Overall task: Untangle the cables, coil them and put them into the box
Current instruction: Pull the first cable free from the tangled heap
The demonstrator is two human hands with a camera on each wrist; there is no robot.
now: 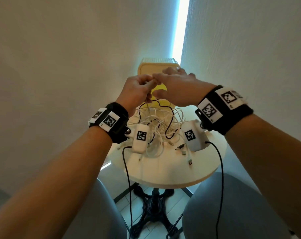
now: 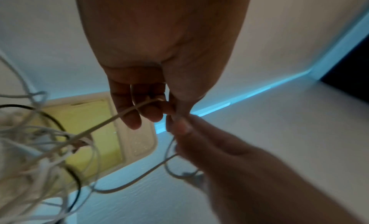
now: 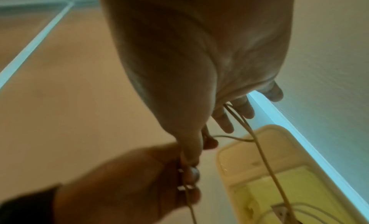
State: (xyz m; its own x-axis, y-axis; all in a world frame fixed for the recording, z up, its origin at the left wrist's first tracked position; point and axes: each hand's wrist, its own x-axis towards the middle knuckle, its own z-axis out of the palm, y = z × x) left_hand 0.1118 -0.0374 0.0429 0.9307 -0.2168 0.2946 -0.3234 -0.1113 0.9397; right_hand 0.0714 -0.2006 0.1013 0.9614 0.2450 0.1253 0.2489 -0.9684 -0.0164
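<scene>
A tangle of white and black cables [image 1: 156, 128] lies on a small round table [image 1: 172, 171]. Both hands are raised above it, in front of the yellow box [image 1: 146, 68]. My left hand [image 1: 150, 82] pinches a white cable [image 2: 111, 118] that runs down into the tangle [image 2: 40, 140]. My right hand [image 1: 157, 78] meets it fingertip to fingertip and pinches the same cable [image 3: 265, 164] between thumb and forefinger, with its other fingers [image 3: 225, 121] spread. A loop of the cable hangs under the right hand [image 2: 191, 132]. The box [image 2: 139, 140] stands open, with its yellow inside showing.
Loose USB plugs [image 1: 185, 152] lie on the near right of the table. The box [image 3: 239, 164] stands at the table's far edge, in a wall corner. Wrist camera housings [image 1: 140, 137] hang below both wrists, with black leads [image 1: 129, 183] trailing down past the table's black base [image 1: 153, 209].
</scene>
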